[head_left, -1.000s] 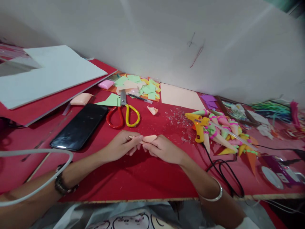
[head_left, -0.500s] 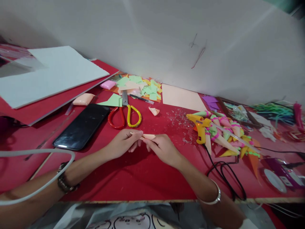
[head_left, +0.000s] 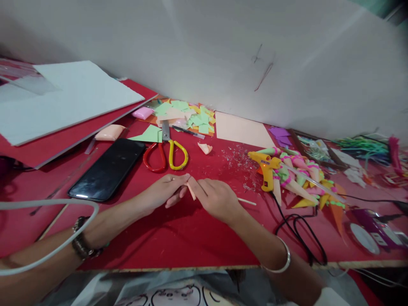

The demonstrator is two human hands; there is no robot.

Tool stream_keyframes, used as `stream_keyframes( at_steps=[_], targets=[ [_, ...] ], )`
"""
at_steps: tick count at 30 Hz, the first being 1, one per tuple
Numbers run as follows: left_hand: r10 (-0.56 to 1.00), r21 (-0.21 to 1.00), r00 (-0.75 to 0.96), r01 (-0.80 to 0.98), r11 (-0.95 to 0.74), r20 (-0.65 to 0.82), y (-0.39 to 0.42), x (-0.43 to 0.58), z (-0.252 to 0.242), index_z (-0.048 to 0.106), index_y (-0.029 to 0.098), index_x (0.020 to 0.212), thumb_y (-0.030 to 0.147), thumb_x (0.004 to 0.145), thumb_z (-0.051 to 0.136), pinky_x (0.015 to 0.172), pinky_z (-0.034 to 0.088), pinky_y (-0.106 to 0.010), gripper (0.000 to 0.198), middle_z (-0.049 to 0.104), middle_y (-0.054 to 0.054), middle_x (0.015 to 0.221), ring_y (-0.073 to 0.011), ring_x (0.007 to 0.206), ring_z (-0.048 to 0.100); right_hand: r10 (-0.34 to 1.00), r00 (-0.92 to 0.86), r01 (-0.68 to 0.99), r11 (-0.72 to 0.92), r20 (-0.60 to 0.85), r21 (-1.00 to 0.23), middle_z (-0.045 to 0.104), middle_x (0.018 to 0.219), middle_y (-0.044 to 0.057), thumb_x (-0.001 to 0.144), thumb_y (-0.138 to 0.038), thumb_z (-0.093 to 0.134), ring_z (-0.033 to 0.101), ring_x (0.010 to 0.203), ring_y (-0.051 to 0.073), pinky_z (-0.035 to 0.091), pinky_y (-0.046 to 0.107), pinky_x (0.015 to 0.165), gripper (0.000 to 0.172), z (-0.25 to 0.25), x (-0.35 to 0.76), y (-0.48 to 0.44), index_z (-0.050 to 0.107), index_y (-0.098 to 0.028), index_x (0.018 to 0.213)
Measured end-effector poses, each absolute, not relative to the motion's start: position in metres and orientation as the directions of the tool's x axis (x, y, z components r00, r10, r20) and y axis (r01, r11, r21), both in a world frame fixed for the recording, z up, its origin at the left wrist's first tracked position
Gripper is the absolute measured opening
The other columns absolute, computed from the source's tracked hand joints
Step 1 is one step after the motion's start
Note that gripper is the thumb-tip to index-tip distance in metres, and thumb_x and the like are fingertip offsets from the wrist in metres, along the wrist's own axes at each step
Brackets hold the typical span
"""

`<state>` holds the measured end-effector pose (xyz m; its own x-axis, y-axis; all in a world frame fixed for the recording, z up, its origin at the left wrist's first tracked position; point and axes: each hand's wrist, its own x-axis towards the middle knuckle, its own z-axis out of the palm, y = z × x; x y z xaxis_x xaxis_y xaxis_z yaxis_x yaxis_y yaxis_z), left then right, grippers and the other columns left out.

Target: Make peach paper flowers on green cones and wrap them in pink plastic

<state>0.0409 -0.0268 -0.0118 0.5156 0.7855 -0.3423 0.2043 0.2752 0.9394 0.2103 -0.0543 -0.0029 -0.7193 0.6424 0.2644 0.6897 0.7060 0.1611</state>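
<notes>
My left hand (head_left: 165,191) and my right hand (head_left: 216,197) meet over the red table (head_left: 178,238), fingers pinched on a small peach paper piece (head_left: 191,190) that is rolled between them. A thin wooden stick (head_left: 247,201) pokes out to the right from under my right hand. Just beyond my hands lie scissors (head_left: 165,153) with one red and one yellow handle. A yellow glue gun (head_left: 266,168) stands to the right, close to my right hand.
A black phone (head_left: 108,168) lies left of the scissors. Green and peach paper scraps (head_left: 188,114) and a peach sheet (head_left: 240,127) sit by the wall. Coloured paper cones (head_left: 302,178) are heaped behind the glue gun, whose black cord (head_left: 299,229) loops toward the edge. A white board (head_left: 60,97) is at far left.
The peach piece lay flat and pointed right between my fingertips; now it is tilted down and mostly covered. My right hand has turned palm down, and the stick shows beside it.
</notes>
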Motion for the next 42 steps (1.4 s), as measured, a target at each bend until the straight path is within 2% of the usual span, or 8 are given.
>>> stream_keyframes(
  at_steps=[5, 12, 16, 23, 26, 33, 38, 42],
  targets=[
    [0.784, 0.947, 0.535, 0.237, 0.218, -0.315, -0.026, 0.039, -0.010, 0.041, 0.017, 0.052, 0.046, 0.085, 0.028, 0.038, 0.026, -0.019, 0.046, 0.031, 0.007, 0.029, -0.0073, 0.032, 0.030, 0.706, -0.669, 0.737, 0.670, 0.233, 0.087, 0.060, 0.071, 0.006, 0.091, -0.018, 0.024, 0.055, 0.065, 0.015, 0.035, 0.026, 0.053, 0.033, -0.002, 0.210, -0.055, 0.047, -0.012, 0.114],
    [0.666, 0.615, 0.718, 0.435, -0.658, 0.204, -0.006, 0.022, -0.002, 0.056, 0.016, 0.065, 0.038, 0.083, 0.042, 0.055, 0.029, -0.021, 0.031, 0.053, 0.000, 0.058, -0.0110, 0.056, 0.045, 0.820, -0.548, 0.620, 0.530, 0.165, -0.579, 0.064, 0.079, 0.000, 0.092, -0.026, 0.026, 0.057, 0.071, 0.007, 0.038, 0.016, 0.063, 0.033, 0.004, 0.204, -0.053, 0.056, -0.016, 0.086],
    [0.683, 0.628, 0.711, 0.455, -0.631, 0.171, -0.006, 0.020, -0.002, 0.051, 0.016, 0.059, 0.037, 0.086, 0.037, 0.052, 0.028, -0.020, 0.037, 0.049, 0.001, 0.051, -0.0100, 0.050, 0.044, 0.780, -0.565, 0.724, 0.625, 0.268, -0.293, 0.062, 0.076, 0.001, 0.091, -0.025, 0.031, 0.055, 0.064, 0.010, 0.034, 0.020, 0.055, 0.026, -0.003, 0.208, -0.052, 0.054, -0.018, 0.100],
    [0.723, 0.929, 0.613, 0.353, 0.110, -0.319, -0.017, 0.031, -0.009, 0.033, 0.018, 0.054, 0.051, 0.085, 0.025, 0.036, 0.024, -0.018, 0.046, 0.030, 0.008, 0.030, -0.0070, 0.028, 0.030, 0.554, -0.733, 0.677, 0.655, 0.395, 0.337, 0.056, 0.064, 0.001, 0.088, -0.015, 0.035, 0.049, 0.059, 0.012, 0.028, 0.027, 0.050, 0.025, -0.009, 0.213, -0.052, 0.049, -0.012, 0.109],
    [0.787, 0.888, 0.559, 0.459, -0.031, -0.262, -0.017, 0.031, -0.008, 0.036, 0.018, 0.052, 0.051, 0.085, 0.021, 0.039, 0.029, -0.020, 0.049, 0.036, 0.005, 0.032, -0.0091, 0.032, 0.038, 0.634, -0.675, 0.735, 0.620, 0.377, 0.274, 0.057, 0.065, -0.001, 0.089, -0.019, 0.034, 0.050, 0.057, 0.011, 0.027, 0.027, 0.048, 0.023, -0.008, 0.212, -0.051, 0.051, -0.018, 0.105],
    [0.629, 0.324, 0.750, 0.555, -0.766, 0.203, -0.007, 0.019, 0.004, 0.054, 0.016, 0.063, 0.039, 0.087, 0.031, 0.056, 0.033, -0.025, 0.041, 0.057, -0.003, 0.057, -0.0147, 0.055, 0.051, 0.797, -0.567, 0.758, 0.603, 0.205, -0.248, 0.065, 0.081, -0.002, 0.092, -0.029, 0.028, 0.058, 0.071, 0.010, 0.034, 0.021, 0.054, 0.029, 0.002, 0.210, -0.049, 0.056, -0.024, 0.095],
    [0.768, 0.859, 0.628, 0.457, -0.231, -0.127, -0.016, 0.024, 0.005, 0.036, 0.017, 0.051, 0.046, 0.086, 0.026, 0.042, 0.030, -0.019, 0.047, 0.041, 0.004, 0.036, -0.0088, 0.036, 0.043, 0.592, -0.679, 0.718, 0.657, 0.434, 0.229, 0.058, 0.061, -0.001, 0.089, -0.019, 0.036, 0.050, 0.055, 0.011, 0.027, 0.026, 0.048, 0.023, 0.005, 0.217, -0.048, 0.054, -0.016, 0.103],
    [0.628, 0.914, 0.664, 0.280, 0.294, -0.405, -0.025, 0.027, 0.004, 0.028, 0.019, 0.050, 0.054, 0.081, 0.031, 0.032, 0.020, -0.019, 0.047, 0.021, 0.009, 0.029, -0.0058, 0.025, 0.021, 0.361, -0.796, 0.588, 0.656, 0.486, 0.474, 0.058, 0.065, 0.000, 0.084, -0.015, 0.044, 0.047, 0.056, 0.010, 0.027, 0.027, 0.050, 0.027, 0.009, 0.224, -0.049, 0.050, -0.009, 0.110]
  ],
)
